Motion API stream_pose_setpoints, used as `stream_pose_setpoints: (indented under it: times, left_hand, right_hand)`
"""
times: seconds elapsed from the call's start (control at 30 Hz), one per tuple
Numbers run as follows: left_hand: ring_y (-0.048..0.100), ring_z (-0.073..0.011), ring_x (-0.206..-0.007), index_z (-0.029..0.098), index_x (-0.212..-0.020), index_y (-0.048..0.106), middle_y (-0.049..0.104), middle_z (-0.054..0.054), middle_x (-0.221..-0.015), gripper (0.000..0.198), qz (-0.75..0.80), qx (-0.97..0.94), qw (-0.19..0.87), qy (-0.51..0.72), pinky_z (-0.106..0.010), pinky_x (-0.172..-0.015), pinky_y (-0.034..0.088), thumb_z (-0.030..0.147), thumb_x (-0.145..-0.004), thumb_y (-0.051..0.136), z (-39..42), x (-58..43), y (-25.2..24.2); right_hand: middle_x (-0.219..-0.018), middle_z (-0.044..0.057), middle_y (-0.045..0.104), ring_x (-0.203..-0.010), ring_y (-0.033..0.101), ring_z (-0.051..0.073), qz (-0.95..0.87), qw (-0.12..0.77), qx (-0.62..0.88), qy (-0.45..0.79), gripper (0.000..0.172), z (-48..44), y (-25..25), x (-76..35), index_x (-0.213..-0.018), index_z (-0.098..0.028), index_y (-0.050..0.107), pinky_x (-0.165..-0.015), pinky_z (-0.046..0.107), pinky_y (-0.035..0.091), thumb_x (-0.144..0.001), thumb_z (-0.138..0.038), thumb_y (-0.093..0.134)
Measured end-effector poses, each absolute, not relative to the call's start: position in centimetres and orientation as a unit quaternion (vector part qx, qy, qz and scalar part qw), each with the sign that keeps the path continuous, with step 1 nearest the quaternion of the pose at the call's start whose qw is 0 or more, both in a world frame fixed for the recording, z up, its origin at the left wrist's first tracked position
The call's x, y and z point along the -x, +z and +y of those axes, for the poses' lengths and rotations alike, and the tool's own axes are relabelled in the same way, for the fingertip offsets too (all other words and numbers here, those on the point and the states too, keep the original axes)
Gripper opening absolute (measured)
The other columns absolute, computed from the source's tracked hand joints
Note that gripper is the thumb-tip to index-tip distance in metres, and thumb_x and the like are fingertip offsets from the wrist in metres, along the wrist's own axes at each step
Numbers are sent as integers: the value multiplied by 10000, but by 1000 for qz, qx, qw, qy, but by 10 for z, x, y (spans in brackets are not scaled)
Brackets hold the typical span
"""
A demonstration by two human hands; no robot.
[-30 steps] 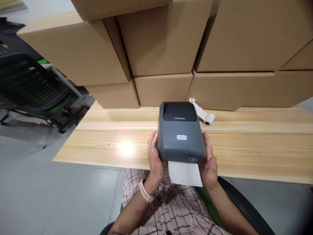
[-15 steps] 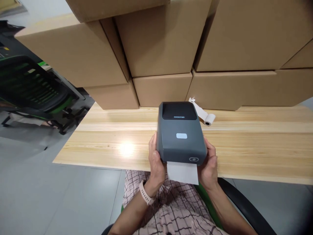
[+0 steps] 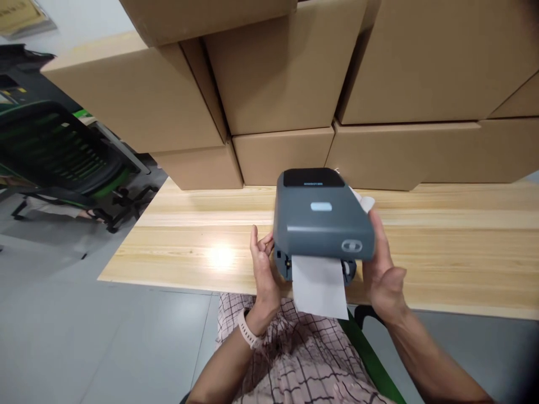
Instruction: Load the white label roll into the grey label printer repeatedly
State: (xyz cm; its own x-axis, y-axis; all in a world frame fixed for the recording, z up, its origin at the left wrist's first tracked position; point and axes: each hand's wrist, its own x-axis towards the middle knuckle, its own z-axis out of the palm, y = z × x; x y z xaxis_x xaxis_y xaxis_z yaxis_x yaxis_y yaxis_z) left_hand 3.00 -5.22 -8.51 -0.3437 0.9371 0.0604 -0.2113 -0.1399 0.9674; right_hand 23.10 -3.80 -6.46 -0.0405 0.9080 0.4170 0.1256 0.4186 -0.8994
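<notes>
We find the printer [image 3: 315,230] on the table [image 3: 446,247], lid [image 3: 332,238] partly raised; left hand [image 3: 265,275] spread at its side, right hand [image 3: 384,275] at the lid's edge, its grip we cannot tell

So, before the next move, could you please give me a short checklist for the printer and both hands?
1. Printer cover raised at the front: ok, a gap shows above the base.
2. Right hand at the cover: ok, at its right side; firmness of hold, cannot tell.
3. Left hand near the base: ok, beside its left side.
4. Paper strip clear of the front opening: not ok, it hangs out under the cover.
5. White roll behind fully visible: not ok, mostly hidden.
6. Inside properly loaded: cannot tell.
</notes>
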Motion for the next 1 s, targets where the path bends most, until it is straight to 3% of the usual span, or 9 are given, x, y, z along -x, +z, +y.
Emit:
stream_pose_setpoints:
  times: [0.1,0.3,0.4,0.53,0.6,0.67,0.77,0.87,1.0]
  left_hand:
    - [629,-289,-1372,282,-1694,265,617,-154,-1511,797,496,-382,434,648,-464,-1143,523,646,-1033,520,-50,-24,-80]
    - [674,-225,-1065,189,-1421,600,676,-139,-1288,511,550,-471,405,559,-377,-921,564,419,-968,659,-6,1,-45]
    - [615,-186,-883,174,-1544,504,659,-108,-1205,729,598,-555,364,449,-355,-841,512,361,-874,725,29,11,-30]
    - [568,-191,-759,169,-1608,448,607,12,-834,894,589,-633,377,332,-316,-737,430,323,-781,752,55,17,-28]
    - [550,-185,-696,176,-1610,448,558,47,-721,881,576,-640,395,321,-298,-689,402,307,-780,715,58,19,-31]
    - [530,-175,-638,169,-1607,447,533,64,-660,870,571,-633,410,324,-288,-661,391,286,-777,680,58,18,-33]
    - [525,-177,-615,159,-1601,449,538,63,-636,867,573,-631,412,323,-284,-634,369,255,-761,639,58,15,-33]
    - [526,-195,-630,151,-1587,461,557,46,-642,848,585,-636,394,314,-292,-620,342,242,-756,597,58,13,-32]
    - [519,-202,-630,159,-1516,532,574,34,-655,769,585,-644,376,318,-301,-627,343,234,-752,578,59,12,-34]
  right_hand:
    - [-1807,-44,238,-1634,335,361,-695,521,437,235,850,-9,-30,-235,-1735,-433,57,-1323,640,330,-1003,-821,248]
    - [-1558,132,601,-1412,564,395,-711,488,506,3,694,68,23,-229,-1725,-288,230,-1186,718,416,-1092,-561,316]
    - [-1553,148,598,-1369,580,379,-712,471,522,-3,730,100,32,-226,-1715,-223,217,-1168,675,456,-1063,-489,409]
    - [-1614,153,532,-1406,563,386,-731,449,514,-21,839,119,38,-230,-1708,-245,189,-1135,636,497,-989,-456,568]
    - [-1638,159,495,-1477,507,390,-737,473,477,-76,775,116,39,-231,-1665,-240,295,-1185,635,448,-978,-440,594]
    - [-1525,164,601,-1433,551,384,-761,475,428,-111,584,108,39,-227,-1529,-223,494,-1184,615,443,-991,-436,577]
    - [-1298,147,744,-1207,697,357,-866,314,389,-14,479,98,37,-215,-1403,-210,611,-1031,529,544,-996,-461,584]
    - [-1390,178,712,-1197,707,380,-917,69,378,106,777,99,33,-200,-1596,-204,462,-968,485,556,-917,-498,696]
    - [-1432,208,669,-1237,679,417,-924,-24,363,120,1006,106,29,-184,-1709,-197,270,-971,499,539,-847,-432,731]
